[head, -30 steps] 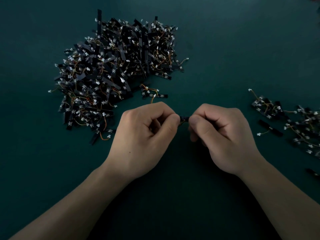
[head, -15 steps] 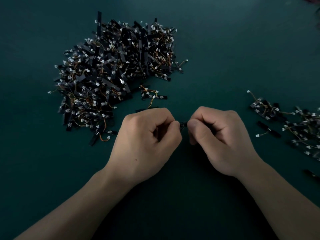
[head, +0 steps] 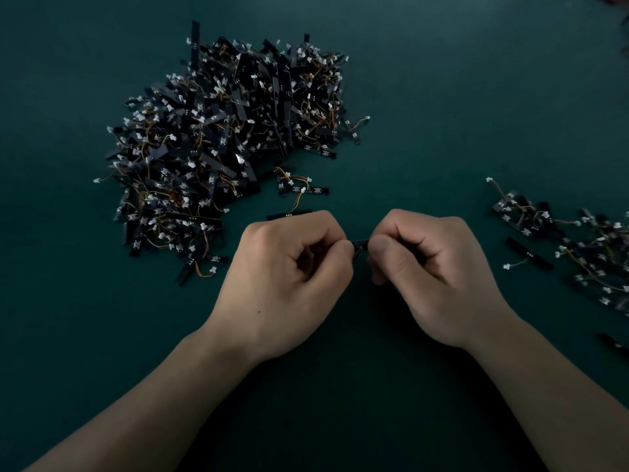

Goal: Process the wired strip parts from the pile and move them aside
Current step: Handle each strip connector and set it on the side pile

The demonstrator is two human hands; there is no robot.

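A big pile of black strip parts [head: 224,144] with orange wires and white connectors lies at the upper left of the dark green table. My left hand [head: 289,270] and my right hand [head: 429,274] meet in the middle, each pinching one end of a single black wired strip [head: 360,243]. Only a short black piece of it shows between the thumbs; the rest is hidden inside my curled fingers. A smaller group of moved-aside strips [head: 578,247] lies at the right edge.
Three loose strips with wires [head: 299,189] lie just beyond my left hand, between it and the pile. One lone strip [head: 529,257] sits near the right group. Dark green table surface [head: 442,97] stretches across the upper right.
The hands drew closer together around the strip, then parted slightly. A little more of the black strip shows between the thumbs now than half a second ago.
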